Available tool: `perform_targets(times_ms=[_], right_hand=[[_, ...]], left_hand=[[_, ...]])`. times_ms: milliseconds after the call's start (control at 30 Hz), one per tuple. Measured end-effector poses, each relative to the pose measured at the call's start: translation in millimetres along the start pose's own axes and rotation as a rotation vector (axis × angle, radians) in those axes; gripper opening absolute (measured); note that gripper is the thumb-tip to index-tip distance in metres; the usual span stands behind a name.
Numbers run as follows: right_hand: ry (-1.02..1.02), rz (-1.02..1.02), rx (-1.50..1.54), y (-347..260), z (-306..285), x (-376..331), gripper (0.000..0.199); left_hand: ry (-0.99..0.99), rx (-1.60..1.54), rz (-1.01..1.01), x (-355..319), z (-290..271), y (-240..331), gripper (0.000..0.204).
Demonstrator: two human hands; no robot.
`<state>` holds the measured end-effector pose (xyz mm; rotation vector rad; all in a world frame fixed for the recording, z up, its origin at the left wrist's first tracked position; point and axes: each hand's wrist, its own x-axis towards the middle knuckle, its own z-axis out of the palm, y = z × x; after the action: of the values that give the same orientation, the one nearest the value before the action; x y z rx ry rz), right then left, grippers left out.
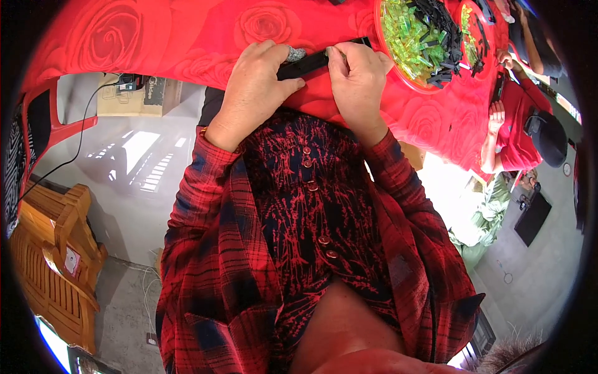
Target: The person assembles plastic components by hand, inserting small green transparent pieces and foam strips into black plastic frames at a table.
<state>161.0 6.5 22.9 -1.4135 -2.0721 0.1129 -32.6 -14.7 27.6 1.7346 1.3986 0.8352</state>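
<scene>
A long, narrow black bar (pixel 316 61) lies slantwise above the red tablecloth, between my two hands. My left hand (pixel 256 81) is closed round its near-left end, with the thumb along the lower side. A grey speckled piece (pixel 295 54) shows by the left fingertips; whether it is worn or held, I cannot tell. My right hand (pixel 359 78) pinches with thumb and forefinger on the bar toward its right end. Any small piece in that pinch is hidden.
A round red-rimmed tray (pixel 398 79) of yellow-green pieces (pixel 403 37) and black pieces (pixel 443 40) stands right of my hands. A second tray (pixel 478 68) lies beyond. Another person in red (pixel 520 128) sits at the right. A red chair (pixel 71 128) and wooden furniture (pixel 56 262) are left.
</scene>
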Motion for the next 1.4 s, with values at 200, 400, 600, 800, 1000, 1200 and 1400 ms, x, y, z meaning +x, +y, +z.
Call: perform_targets(times_ms=[200,400,600,800,1000,1200,1400], right_hand=[[0.016,-0.04,-0.035,-5,1,1,0.011],[-0.011,0.027,-0.028,-4,-7,0,0.01],[0.207,0.294,0.341,29,-50,20,0.011],[0.174,0.215,0.021,109,-55,20,0.012],[0.213,0.01,-0.32,103,-56,18,0.021],[0.121,0.373,0.616,7,-59,20,0.04],[0.128,0.441,0.847,-5,-49,17,0.034]], left_hand=[[0.029,0.002,0.031,1,1,0,0.033],[0.051,-0.007,0.064,-1,4,-1,0.031],[0.044,0.051,0.103,-16,-2,5,0.038],[0.1,-0.399,-0.122,-31,1,12,0.036],[0.049,-0.715,-0.17,-32,2,31,0.053],[0.021,-0.731,-0.176,-37,7,38,0.06],[-0.032,-0.703,-0.048,-44,16,46,0.055]])
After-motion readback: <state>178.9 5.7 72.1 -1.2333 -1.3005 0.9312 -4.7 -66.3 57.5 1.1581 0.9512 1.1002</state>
